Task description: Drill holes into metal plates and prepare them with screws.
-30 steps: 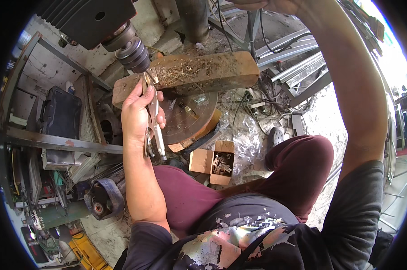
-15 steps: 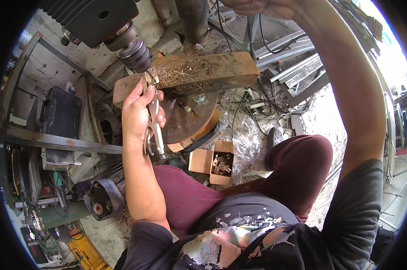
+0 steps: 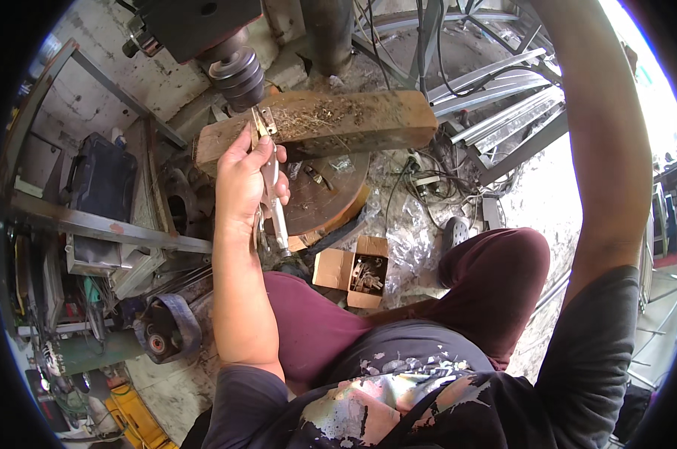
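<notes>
My left hand (image 3: pixel 250 176) is closed round a pair of silver locking pliers (image 3: pixel 277 217), whose handles point back toward me. The pliers' jaws are at a small metal piece (image 3: pixel 268 124) on top of a thick wooden beam (image 3: pixel 383 123). Just above that piece hangs the ribbed dark chuck (image 3: pixel 237 78) of a drill press, with a bit pointing down at it. Curled metal shavings (image 3: pixel 316 114) are scattered over the beam. My right arm reaches up past the top edge, so that hand is out of sight.
Below the beam is a round wooden block (image 3: pixel 327 198). An open cardboard box (image 3: pixel 335 266) of small metal pieces stands near my legs. Cables (image 3: pixel 428 179) and metal profiles (image 3: pixel 503 112) lie at the right; a metal-framed shelf (image 3: pixel 106 228) stands at the left.
My right hand has gone out past the top edge. The chuck sits a little higher above the metal piece. The whole view has shifted slightly; my left hand still grips the pliers.
</notes>
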Demonstrator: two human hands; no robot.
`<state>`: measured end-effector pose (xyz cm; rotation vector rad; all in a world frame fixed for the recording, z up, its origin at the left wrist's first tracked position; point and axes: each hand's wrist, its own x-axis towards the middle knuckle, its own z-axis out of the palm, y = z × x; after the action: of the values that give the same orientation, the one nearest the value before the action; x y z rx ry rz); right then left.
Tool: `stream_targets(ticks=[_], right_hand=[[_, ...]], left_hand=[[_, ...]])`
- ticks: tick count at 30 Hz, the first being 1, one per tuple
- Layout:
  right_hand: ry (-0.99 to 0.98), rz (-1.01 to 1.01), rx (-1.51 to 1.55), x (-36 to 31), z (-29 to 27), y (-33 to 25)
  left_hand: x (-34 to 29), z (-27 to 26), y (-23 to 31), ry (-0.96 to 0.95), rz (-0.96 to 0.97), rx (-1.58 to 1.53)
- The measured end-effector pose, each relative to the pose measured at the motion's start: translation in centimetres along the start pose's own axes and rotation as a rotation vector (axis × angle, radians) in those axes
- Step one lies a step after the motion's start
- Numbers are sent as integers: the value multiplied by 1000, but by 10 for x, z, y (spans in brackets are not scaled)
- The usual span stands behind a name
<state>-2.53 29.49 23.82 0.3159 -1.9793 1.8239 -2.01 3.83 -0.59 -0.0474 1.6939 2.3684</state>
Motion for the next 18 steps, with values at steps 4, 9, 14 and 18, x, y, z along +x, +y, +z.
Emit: stream_targets(ticks=[4, 9, 14, 18], right_hand=[[-97, 38, -45, 3, -19, 14], [-333, 170, -473, -60, -46, 66], [-559, 366, -437, -148, -53, 117], [-624, 443, -186, -191, -58, 160]], left_hand=[[-3, 3, -12, 59, 130, 103], [-37, 16, -17, 229, 341, 90], [-83, 32, -28, 218, 590, 78], [-108, 40, -55, -43, 587, 60]])
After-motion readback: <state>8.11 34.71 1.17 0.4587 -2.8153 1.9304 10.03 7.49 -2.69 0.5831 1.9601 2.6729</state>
